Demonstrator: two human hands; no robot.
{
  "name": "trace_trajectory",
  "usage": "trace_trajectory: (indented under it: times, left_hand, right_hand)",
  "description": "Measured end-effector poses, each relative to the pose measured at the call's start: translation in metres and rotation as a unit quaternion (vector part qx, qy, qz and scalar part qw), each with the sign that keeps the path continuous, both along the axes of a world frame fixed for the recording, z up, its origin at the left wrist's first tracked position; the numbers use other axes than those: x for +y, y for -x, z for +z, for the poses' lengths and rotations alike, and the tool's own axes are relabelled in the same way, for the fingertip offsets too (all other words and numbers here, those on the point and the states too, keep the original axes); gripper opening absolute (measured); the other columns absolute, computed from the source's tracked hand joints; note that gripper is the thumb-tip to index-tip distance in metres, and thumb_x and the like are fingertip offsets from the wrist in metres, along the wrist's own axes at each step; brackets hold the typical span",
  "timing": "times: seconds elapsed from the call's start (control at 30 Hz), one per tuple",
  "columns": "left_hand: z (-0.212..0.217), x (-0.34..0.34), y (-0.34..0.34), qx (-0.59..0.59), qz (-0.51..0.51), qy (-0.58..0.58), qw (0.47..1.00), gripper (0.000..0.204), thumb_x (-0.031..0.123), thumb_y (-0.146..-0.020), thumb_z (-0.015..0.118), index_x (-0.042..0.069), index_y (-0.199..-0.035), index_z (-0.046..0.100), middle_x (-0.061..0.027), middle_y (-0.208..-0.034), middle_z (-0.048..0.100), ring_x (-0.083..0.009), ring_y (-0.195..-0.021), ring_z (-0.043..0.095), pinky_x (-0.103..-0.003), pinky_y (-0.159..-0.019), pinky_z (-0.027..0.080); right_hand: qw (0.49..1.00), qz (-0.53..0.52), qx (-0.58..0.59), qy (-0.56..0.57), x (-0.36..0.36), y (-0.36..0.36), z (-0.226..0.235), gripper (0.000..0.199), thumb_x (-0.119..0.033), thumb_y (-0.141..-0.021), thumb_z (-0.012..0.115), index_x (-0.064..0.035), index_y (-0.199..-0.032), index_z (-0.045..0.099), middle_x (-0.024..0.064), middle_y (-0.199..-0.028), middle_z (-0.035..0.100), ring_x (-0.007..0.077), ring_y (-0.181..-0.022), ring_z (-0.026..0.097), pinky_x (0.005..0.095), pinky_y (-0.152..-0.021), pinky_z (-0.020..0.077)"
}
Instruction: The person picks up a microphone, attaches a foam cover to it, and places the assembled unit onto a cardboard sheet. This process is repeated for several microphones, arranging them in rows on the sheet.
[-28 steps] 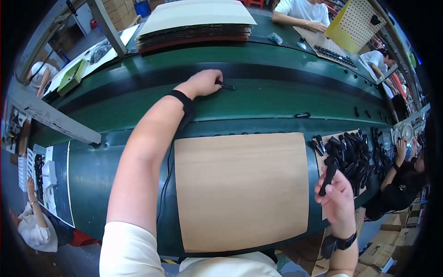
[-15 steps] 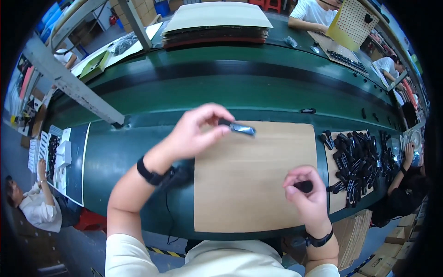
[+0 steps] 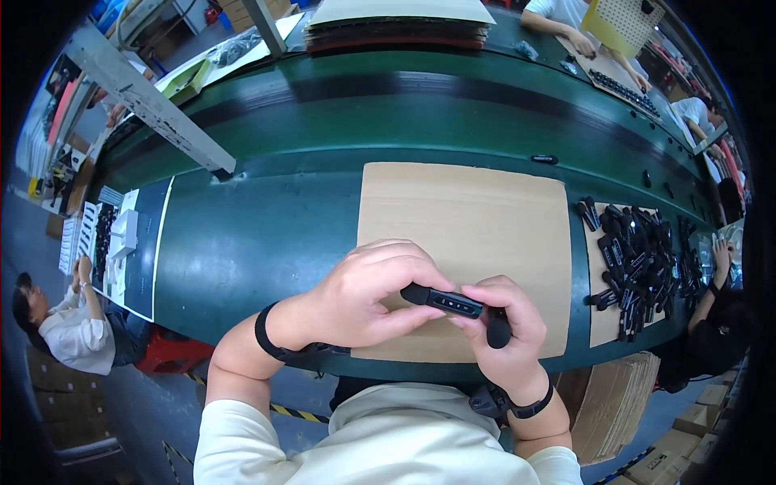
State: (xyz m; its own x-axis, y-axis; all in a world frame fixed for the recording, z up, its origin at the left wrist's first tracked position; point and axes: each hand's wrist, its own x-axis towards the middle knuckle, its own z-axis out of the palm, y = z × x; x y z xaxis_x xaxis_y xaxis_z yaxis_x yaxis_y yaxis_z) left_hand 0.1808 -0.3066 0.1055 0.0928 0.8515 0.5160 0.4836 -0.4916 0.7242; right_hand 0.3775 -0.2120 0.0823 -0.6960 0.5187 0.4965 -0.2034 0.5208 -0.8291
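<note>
My left hand (image 3: 376, 291) pinches a small black oblong device (image 3: 454, 303) with a rounded dark end, its marked face turned up. My right hand (image 3: 511, 319) is closed on a second black piece, whose rounded dark end (image 3: 499, 328) sticks out below the fingers. Right thumb and fingertips meet the far end of the first device; most of the second piece is hidden in the palm. Both hands are over the lower part of a brown cardboard sheet (image 3: 465, 218) on the green bench.
At right, a heap of similar black devices (image 3: 634, 259) lies on another cardboard piece. A single device (image 3: 544, 159) rests beyond the sheet. A grey metal post (image 3: 149, 101) rises at left, and stacked boards (image 3: 396, 32) stand at the back. Other people work on both sides and at the far right.
My left hand has come down and right with its device, and my right hand has shifted slightly left, so the two now meet. The view has tilted lower.
</note>
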Motion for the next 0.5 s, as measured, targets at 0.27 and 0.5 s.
trace_trajectory:
  times: [0.27, 0.5]
  left_hand:
    - [-0.006, 0.010, -0.008, 0.067, 0.022, -0.090, 0.993, 0.033, 0.003, -0.068, 0.079, 0.002, -0.099, 0.065, -0.0102, -0.085, 0.065, -0.0284, -0.078, 0.063, -0.035, -0.067, 0.050]
    - [0.000, 0.005, -0.010, -0.039, 0.036, 0.085, 0.995, 0.031, 0.008, -0.076, 0.079, 0.002, -0.101, 0.063, -0.0085, -0.093, 0.065, -0.0214, -0.088, 0.062, -0.033, -0.082, 0.049]
  right_hand:
    - [0.991, 0.001, -0.027, 0.130, 0.001, -0.009, 0.005, 0.028, -0.006, -0.082, 0.076, 0.0000, -0.105, 0.061, 0.0069, -0.087, 0.061, 0.0117, -0.074, 0.055, 0.0220, -0.061, 0.0423]
    - [0.998, -0.048, 0.022, 0.040, 0.006, -0.010, -0.007, 0.029, -0.002, -0.077, 0.079, -0.0031, -0.101, 0.063, 0.0077, -0.083, 0.063, 0.0153, -0.067, 0.056, 0.0244, -0.060, 0.0453]
